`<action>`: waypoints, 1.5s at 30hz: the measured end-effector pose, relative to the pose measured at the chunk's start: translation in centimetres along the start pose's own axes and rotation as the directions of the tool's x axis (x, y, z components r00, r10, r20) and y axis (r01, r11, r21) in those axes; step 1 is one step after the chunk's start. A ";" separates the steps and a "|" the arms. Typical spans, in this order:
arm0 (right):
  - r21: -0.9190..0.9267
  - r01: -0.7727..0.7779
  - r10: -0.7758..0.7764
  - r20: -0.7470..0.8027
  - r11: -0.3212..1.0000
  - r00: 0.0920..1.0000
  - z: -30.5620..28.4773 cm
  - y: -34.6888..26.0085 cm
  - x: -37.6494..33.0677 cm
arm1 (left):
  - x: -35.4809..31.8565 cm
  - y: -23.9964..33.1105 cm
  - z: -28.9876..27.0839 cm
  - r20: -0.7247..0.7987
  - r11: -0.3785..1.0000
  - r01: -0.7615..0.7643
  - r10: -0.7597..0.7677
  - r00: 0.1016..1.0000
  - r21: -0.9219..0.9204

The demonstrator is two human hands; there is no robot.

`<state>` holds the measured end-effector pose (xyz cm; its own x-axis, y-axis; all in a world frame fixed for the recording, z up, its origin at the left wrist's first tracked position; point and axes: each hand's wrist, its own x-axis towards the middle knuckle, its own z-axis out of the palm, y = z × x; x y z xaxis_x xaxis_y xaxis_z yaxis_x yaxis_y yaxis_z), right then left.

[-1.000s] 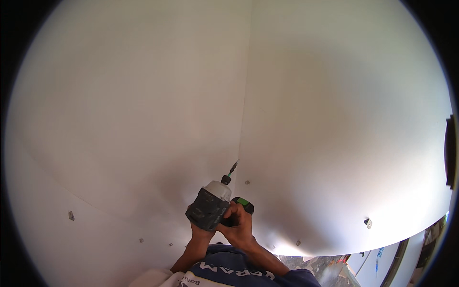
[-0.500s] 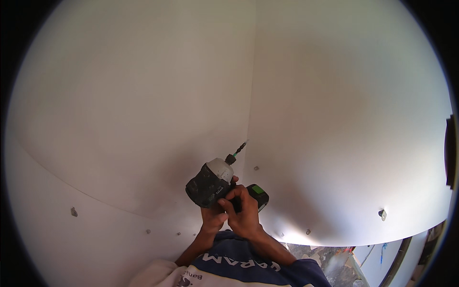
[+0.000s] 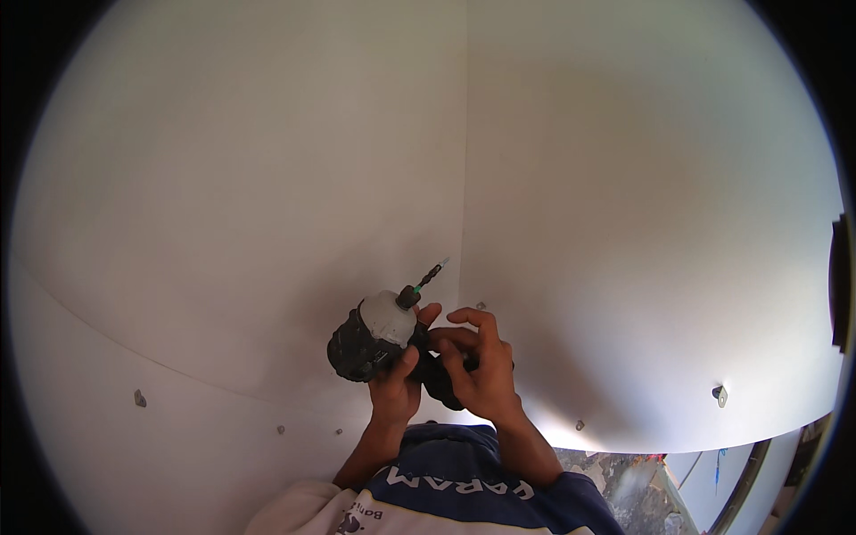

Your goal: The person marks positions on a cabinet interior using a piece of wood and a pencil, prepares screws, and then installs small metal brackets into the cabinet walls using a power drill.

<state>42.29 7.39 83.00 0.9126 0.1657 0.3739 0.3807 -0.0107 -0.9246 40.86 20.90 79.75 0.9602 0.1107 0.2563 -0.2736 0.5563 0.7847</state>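
Observation:
A cordless impact driver [image 3: 388, 318], grey at the nose and black behind, is tilted with its front up and to the right. A slim dark bit [image 3: 430, 275] with a pale tip sticks out of its chuck, pointing toward the corner seam. My left hand [image 3: 397, 392] is wrapped around the driver's handle just under the body, thumb on the near side. My right hand [image 3: 489, 379] is over the handle's lower end, its fingers loosely bent and spread apart. It covers most of the battery end; whether it touches the tool is unclear.
Pale panels [image 3: 267, 178] meet at a vertical seam [image 3: 465, 178] ahead. Small metal brackets stick out at the left [image 3: 140, 399] and right [image 3: 720, 395], with several small fasteners [image 3: 580, 425] low on the panels. Beyond the lower right edge lies a littered grey floor [image 3: 633, 486].
The driver has shifted slightly left, its bit moving away from the seam. My right hand has loosened from around the handle, its fingers spreading and moving right.

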 end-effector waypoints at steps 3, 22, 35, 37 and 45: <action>-0.049 0.078 -0.083 -0.117 0.996 0.990 0.1 0.5 1.1 | 0.1 -0.1 -0.2 0.004 1.000 -0.013 0.013 1.000 -0.026; -0.328 0.438 -0.415 0.141 0.837 0.899 -1.3 -0.7 3.2 | -1.7 -0.3 -2.8 0.148 0.992 0.092 -0.079 0.986 -0.083; -0.659 0.315 -0.552 -0.182 0.683 0.814 -3.2 -3.8 4.4 | 0.7 1.6 -0.6 0.171 0.983 0.030 0.001 0.985 -0.180; -0.684 0.333 -0.589 -0.174 0.649 0.789 -3.7 -4.4 5.3 | 0.9 1.6 -0.7 0.147 0.989 0.052 -0.031 0.989 -0.139; -0.921 0.298 -0.774 -0.006 0.251 0.633 -4.1 -6.3 10.0 | 1.1 1.8 -2.5 0.138 0.989 0.100 -0.084 0.987 -0.112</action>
<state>49.61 5.06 92.85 0.2841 0.1074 0.9528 0.5051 -0.8614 -0.0534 41.53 24.09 80.02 0.9628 -0.0515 0.2653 -0.1683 0.6535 0.7380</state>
